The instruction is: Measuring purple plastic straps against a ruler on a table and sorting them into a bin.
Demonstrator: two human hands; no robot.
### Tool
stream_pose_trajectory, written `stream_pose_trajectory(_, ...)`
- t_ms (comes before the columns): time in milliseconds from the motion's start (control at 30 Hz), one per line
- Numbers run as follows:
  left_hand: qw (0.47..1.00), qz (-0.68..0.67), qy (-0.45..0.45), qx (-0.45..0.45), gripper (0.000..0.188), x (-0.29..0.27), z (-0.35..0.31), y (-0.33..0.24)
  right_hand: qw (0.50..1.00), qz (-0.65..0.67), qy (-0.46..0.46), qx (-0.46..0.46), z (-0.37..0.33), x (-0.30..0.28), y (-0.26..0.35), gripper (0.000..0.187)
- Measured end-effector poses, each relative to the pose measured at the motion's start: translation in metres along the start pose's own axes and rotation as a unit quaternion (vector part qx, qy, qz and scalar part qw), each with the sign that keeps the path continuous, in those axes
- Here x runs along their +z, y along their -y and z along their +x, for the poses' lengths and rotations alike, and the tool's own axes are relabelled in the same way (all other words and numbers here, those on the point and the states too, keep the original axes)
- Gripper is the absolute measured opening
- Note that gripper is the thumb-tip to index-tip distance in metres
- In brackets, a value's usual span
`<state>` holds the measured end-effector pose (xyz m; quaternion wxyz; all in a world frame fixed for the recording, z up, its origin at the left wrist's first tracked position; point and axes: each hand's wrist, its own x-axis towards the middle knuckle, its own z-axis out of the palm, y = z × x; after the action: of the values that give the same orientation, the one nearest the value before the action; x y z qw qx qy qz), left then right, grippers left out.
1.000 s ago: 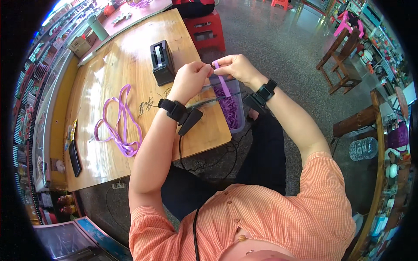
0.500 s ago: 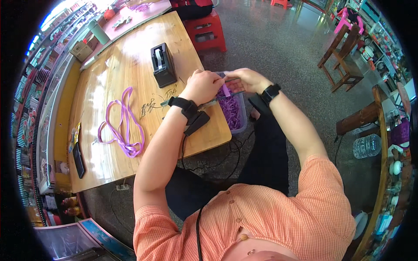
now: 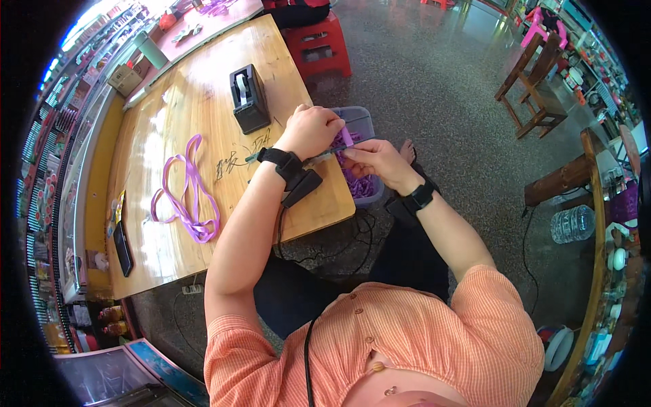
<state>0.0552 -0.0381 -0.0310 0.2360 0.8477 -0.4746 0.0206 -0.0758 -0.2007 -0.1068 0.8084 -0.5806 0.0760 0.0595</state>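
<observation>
A short piece of purple ribbon (image 3: 346, 137) spans the small gap between my hands, above the table's right edge. My left hand (image 3: 310, 131) is closed, its fingertips pinching the ribbon's upper end. Thumb and fingers of my right hand (image 3: 378, 161) press together at the lower end. A thin dark-green rod (image 3: 252, 157) lies under my left wrist and reaches toward the right fingertips; whether those fingers also grip it is hard to make out. Below both hands, a clear plastic tub (image 3: 359, 119) holds many purple ribbon pieces.
A loop of long purple ribbon (image 3: 192, 197) lies on the wooden table (image 3: 196, 102). Behind my left hand stands a black tape dispenser (image 3: 251, 102); a phone (image 3: 123, 247) rests at the left edge. A red stool (image 3: 325, 47) and wooden chair (image 3: 536, 88) stand beyond.
My right hand has moved down and toward me, its fingers closing from spread to a pinch. The purple ribbon piece now shows between both hands. My left hand has barely shifted.
</observation>
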Motion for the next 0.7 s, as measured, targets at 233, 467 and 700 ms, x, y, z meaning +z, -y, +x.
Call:
stream_pose_trajectory(233, 0.998, -0.054, 0.011, -0.012, 0.029, -0.007, -0.005, -0.005, 0.997, -0.036, -0.052, -0.048, -0.017, 0.015, 0.002, 0.018)
stream_pose_trajectory(467, 0.943, -0.203, 0.139, -0.225, 0.032, -0.047, -0.021, -0.049, 0.996, 0.046, -0.052, -0.048, -0.023, 0.018, 0.010, 0.015)
stream_pose_trajectory(700, 0.805, -0.454, 0.216, -0.315, 0.027, -0.031, -0.034, -0.037, 0.994, -0.037, -0.092, -0.042, -0.027, 0.037, 0.026, 0.019)
